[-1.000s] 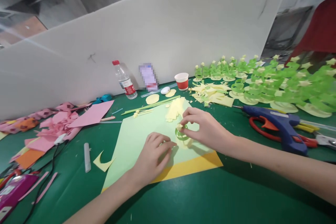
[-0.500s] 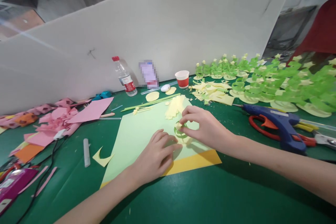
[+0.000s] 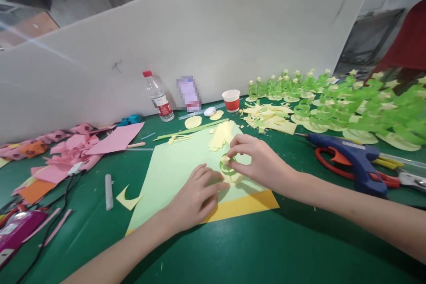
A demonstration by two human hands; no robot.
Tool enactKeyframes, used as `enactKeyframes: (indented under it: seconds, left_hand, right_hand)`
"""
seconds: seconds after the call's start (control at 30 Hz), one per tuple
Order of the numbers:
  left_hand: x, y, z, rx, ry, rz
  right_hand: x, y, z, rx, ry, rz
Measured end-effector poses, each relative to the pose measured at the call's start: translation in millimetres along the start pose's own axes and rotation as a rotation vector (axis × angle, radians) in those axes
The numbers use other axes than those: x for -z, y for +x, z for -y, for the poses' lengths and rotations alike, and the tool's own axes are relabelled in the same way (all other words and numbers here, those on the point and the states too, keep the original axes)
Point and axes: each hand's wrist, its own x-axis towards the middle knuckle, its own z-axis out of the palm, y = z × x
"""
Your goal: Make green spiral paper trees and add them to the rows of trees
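My right hand (image 3: 259, 159) pinches the top of a small green paper spiral tree (image 3: 226, 167) with a pale yellow star on it. The tree stands on a light green paper sheet (image 3: 173, 168), which lies over a yellow sheet (image 3: 248, 203). My left hand (image 3: 196, 195) rests on the light green sheet just left of the tree, fingers curled with the fingertips pressing down beside the tree's base.
A blue glue gun (image 3: 353, 157) lies over red scissors (image 3: 336, 166) at right. Several finished green paper trees (image 3: 349, 106) fill the back right. Yellow scraps (image 3: 269, 117), a red cup (image 3: 230, 100), a water bottle (image 3: 158, 96) and pink paper pieces (image 3: 80, 148) lie around. A white board (image 3: 213, 40) walls the back.
Both hands stay on the small tree; my left fingers have slid a little closer to its base. The view shifted slightly.
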Motion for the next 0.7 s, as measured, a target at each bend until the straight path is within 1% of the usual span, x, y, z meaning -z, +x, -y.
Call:
enactKeyframes:
  seconds: [0.7]
  left_hand:
    - [0.4, -0.7, -1.9, 0.014, 0.005, 0.011]
  right_hand:
    - [0.3, -1.3, -1.1, -0.006, -0.004, 0.011]
